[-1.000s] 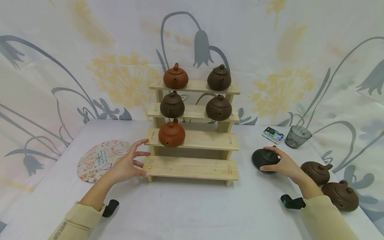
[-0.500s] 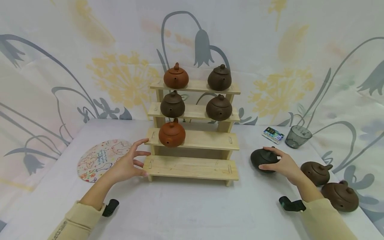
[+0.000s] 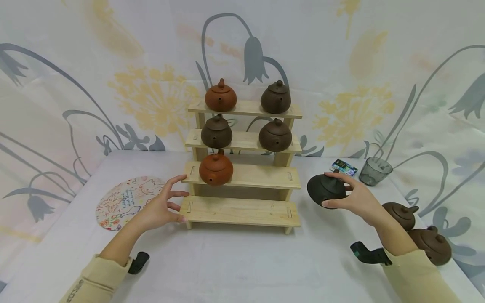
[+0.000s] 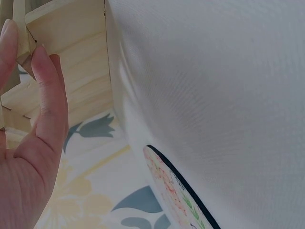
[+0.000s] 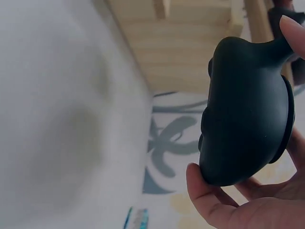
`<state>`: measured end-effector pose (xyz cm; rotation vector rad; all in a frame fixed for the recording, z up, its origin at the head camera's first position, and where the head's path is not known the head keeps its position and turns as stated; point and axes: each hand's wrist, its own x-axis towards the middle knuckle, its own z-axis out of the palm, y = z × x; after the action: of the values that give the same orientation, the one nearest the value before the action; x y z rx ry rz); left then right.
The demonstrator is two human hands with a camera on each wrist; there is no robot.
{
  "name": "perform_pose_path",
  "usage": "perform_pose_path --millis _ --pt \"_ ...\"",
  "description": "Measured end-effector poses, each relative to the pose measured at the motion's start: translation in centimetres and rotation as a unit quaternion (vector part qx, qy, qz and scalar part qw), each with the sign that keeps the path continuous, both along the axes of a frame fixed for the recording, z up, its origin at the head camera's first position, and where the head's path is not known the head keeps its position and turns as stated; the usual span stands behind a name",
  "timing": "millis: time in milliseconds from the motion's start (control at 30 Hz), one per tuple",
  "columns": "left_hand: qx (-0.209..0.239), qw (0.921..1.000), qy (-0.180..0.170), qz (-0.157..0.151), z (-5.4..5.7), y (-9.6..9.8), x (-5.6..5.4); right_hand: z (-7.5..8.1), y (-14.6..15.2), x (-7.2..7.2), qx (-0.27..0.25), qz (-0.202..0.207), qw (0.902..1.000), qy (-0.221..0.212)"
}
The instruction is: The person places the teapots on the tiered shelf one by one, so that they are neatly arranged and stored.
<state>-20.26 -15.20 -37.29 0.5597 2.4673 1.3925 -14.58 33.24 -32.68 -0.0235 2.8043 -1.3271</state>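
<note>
My right hand holds a black teapot above the table, to the right of the wooden stepped display stand. In the right wrist view the black teapot is tilted, with the thumb at one end and curled fingers at the other. My left hand grips the stand's left end, index finger at the second step from the bottom and thumb at the lowest step's corner. The left wrist view shows the left hand's fingers around a board's edge. A reddish teapot sits left on that second step.
On the upper steps stand another reddish teapot and dark brown teapots. Two brown teapots lie near the right forearm. A grey glass cup and a small colourful box are at the back right. A round printed mat lies left.
My right hand has lifted the black teapot off the table and moved it slightly left, toward the stand. My left hand stays at the stand's left end.
</note>
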Motion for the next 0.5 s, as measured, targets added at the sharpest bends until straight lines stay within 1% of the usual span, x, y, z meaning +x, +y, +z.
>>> perform_pose_path --millis 300,400,500 --pt "0.001 1.0000 -0.001 0.001 -0.1 -0.1 0.0 2.3 -2.4 0.5 -0.018 0.033 0.9990 0.024" --pt "0.002 1.0000 -0.004 0.003 -0.1 -0.1 0.0 2.7 -3.1 0.4 -0.023 0.047 0.9983 0.027" --pt "0.001 1.0000 -0.004 0.003 -0.2 -0.1 0.0 2.9 -3.9 0.2 -0.019 0.064 0.9970 0.039"
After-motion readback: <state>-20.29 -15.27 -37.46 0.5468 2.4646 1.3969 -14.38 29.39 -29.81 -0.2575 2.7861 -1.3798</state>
